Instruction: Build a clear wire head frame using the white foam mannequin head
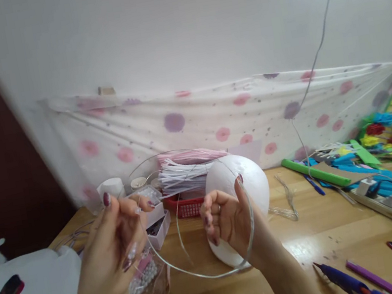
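While hands loop wire, red basket of paper strips.

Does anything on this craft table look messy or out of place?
Yes. Colourful paper scraps lie heaped in a jumble at the table's right end. The wire loop held by the left hand and right hand looks uneven.

A home craft corner: a wooden table against a white wall, strewn with coloured paper flowers, foam strips, pens and small bead boxes.
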`<state>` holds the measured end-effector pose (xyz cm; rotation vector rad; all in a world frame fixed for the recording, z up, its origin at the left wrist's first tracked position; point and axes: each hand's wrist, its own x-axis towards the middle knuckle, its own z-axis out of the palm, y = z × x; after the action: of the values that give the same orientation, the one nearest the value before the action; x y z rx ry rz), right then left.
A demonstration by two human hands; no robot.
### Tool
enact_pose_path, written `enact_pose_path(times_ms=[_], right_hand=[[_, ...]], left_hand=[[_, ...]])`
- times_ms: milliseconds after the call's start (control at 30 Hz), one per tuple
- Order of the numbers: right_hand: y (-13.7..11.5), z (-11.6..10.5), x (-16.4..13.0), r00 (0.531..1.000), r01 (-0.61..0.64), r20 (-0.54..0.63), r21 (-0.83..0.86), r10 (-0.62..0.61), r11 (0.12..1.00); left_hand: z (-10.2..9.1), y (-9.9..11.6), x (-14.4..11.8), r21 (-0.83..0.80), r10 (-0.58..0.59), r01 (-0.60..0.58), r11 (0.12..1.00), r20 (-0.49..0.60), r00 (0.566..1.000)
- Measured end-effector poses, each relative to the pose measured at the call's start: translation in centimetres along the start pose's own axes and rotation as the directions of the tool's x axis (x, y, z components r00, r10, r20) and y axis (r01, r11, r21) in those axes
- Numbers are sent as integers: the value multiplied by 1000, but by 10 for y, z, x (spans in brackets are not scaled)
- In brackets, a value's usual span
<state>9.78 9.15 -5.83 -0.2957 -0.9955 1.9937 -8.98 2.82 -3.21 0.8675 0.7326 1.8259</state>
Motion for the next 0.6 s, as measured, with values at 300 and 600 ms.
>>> enact_pose_path(times_ms=[300, 600], right_hand=[[14, 3, -10, 981, 113, 172, -131, -90, 985], [41, -3, -4, 926, 97, 376, -195, -16, 976]], left_hand=[[0, 2, 1, -77, 124, -133, 988, -111, 986], [5, -1, -4, -96, 150, -154, 983, -49, 988]])
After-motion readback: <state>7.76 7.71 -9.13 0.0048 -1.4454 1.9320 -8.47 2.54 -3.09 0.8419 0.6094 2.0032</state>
